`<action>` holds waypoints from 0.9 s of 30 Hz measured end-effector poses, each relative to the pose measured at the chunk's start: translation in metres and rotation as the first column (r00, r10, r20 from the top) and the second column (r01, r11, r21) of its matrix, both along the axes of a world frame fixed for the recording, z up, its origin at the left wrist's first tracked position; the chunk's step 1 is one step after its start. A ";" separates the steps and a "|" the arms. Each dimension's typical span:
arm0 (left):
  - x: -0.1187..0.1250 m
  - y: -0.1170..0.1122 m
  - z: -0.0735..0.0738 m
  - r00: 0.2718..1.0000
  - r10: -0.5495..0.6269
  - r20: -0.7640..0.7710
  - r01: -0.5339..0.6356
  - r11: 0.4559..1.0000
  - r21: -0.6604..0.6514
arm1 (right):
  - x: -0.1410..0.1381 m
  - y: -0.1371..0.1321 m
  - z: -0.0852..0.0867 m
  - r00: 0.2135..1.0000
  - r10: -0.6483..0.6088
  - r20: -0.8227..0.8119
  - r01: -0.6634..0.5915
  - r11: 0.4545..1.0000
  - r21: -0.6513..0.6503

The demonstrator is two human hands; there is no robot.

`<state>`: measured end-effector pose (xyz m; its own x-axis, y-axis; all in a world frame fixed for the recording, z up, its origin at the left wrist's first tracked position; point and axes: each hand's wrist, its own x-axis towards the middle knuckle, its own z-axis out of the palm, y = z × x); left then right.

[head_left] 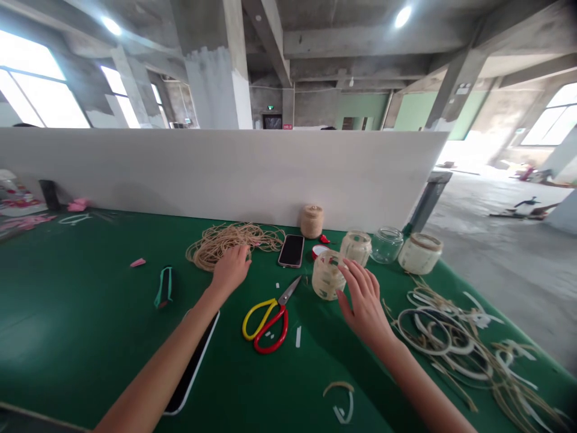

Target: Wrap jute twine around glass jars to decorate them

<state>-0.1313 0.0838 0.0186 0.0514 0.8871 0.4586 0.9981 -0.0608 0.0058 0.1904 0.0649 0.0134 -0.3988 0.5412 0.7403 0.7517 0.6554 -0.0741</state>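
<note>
- The left hand point(231, 264) reaches over the heap of twine point(214, 245), left of centre in the frame; whether its fingers pinch any strands, I cannot tell.
- The right hand point(364, 296), right of centre, is spread and relaxed, thumb apart from the fingers, clasping nothing.
- Its fingertips overlap the right edge of the cream-banded jar point(325, 281), which stands upright near the centre; contact is unclear.
- 3 more jars point(386, 246) stand behind it, towards the right.
- Scissors point(283, 300) with 1 yellow and 1 red handle lie mid-frame, blades partly apart.
- Behind them lie a phone point(293, 251) and, farther back, a twine spool point(312, 222).
</note>
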 end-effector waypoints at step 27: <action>0.011 -0.021 0.011 0.952 -0.248 0.181 0.222 0.963 0.154 | -0.207 0.086 -0.029 0.854 -0.015 -0.520 -0.448 0.488 -0.749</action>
